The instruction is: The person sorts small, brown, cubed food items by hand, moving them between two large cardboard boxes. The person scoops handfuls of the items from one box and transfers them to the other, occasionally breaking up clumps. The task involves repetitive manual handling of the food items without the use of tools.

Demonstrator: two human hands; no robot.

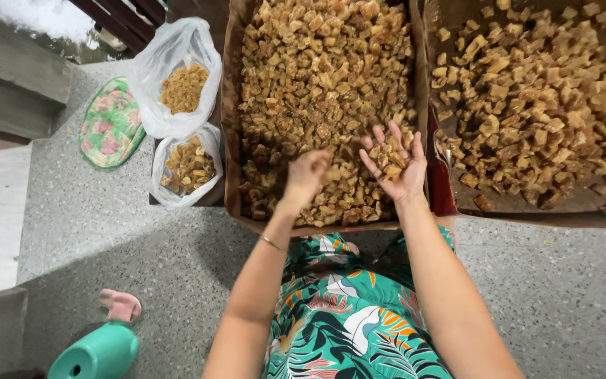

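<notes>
A large brown tray point(231, 140) full of small golden-brown chunks point(317, 77) lies on the floor in front of me. My left hand point(308, 175) hovers over its near end, fingers curled downward among the chunks. My right hand point(393, 163) is palm up just beside it, cupping a small heap of the chunks. A second tray point(527, 207) of the same chunks lies to the right.
Two clear plastic bags, a larger one point(177, 70) and a smaller one point(187, 165), hold more chunks left of the tray. A floral mat point(111, 123) lies further left. A teal plastic container point(99, 351) and a pink cloth point(120, 304) sit on the speckled floor point(562, 281) at lower left.
</notes>
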